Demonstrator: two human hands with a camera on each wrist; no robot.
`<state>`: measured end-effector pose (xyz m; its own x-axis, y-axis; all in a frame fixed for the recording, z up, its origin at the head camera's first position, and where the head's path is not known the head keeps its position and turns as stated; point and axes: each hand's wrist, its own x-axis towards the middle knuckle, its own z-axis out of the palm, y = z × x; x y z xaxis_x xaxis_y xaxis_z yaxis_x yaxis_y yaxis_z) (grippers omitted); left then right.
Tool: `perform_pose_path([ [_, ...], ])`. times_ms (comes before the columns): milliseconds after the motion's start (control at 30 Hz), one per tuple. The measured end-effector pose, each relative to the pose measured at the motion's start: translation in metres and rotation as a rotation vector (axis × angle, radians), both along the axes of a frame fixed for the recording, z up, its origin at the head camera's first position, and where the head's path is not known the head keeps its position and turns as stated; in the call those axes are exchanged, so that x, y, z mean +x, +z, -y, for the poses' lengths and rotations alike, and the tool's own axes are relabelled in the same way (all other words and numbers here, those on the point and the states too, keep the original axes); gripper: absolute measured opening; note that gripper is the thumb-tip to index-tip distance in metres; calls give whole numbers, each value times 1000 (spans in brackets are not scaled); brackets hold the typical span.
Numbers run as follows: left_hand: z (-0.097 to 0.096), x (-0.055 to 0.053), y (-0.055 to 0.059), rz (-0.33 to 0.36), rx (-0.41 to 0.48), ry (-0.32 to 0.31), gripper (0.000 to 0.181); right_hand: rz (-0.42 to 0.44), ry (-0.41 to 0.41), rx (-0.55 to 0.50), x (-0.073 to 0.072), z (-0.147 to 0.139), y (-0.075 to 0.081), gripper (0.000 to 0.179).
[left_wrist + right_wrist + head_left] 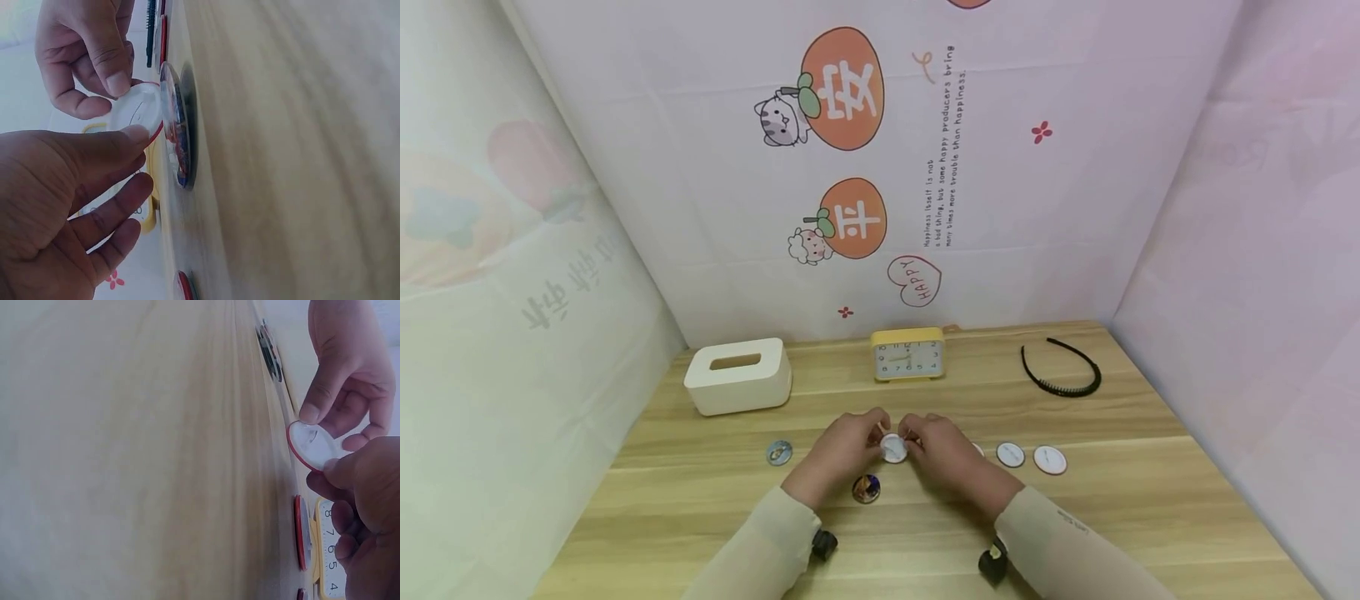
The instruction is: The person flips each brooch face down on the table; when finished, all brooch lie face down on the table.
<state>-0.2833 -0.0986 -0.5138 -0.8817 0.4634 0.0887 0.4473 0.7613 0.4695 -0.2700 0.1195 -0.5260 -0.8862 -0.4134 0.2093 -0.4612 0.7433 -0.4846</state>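
Both hands hold one round pin badge [894, 448], its white back and pin turned up toward the head camera and a red rim showing in the wrist views. My left hand [844, 450] pinches its left edge between thumb and fingers. At the opposite edge, my right hand [946, 452] pinches it too. Nearer the body lies a dark printed badge [867, 489], face up on the table. To the left hand's left is a light blue badge [779, 452]. Right of the right hand lie white-backed badges [1011, 454], one partly hidden by that hand.
On the wooden table [895, 558], a white tissue box [741, 379] stands back left. A yellow clock [908, 354] stands at the back behind the hands, and a black headband [1067, 389] lies back right. Printed cloth [1000, 208] hangs behind and along both sides.
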Motion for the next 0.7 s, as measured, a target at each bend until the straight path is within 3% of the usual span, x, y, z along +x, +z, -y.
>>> perform_pose_path([
  [300, 1, -1, -1, 100, -10, -16, 22, 55, 51, 18, -2, -1, -2, 16],
  [700, 2, 0, 3, 92, -40, -69, 19, 31, 89, 70, -2, -2, -3, 23],
])
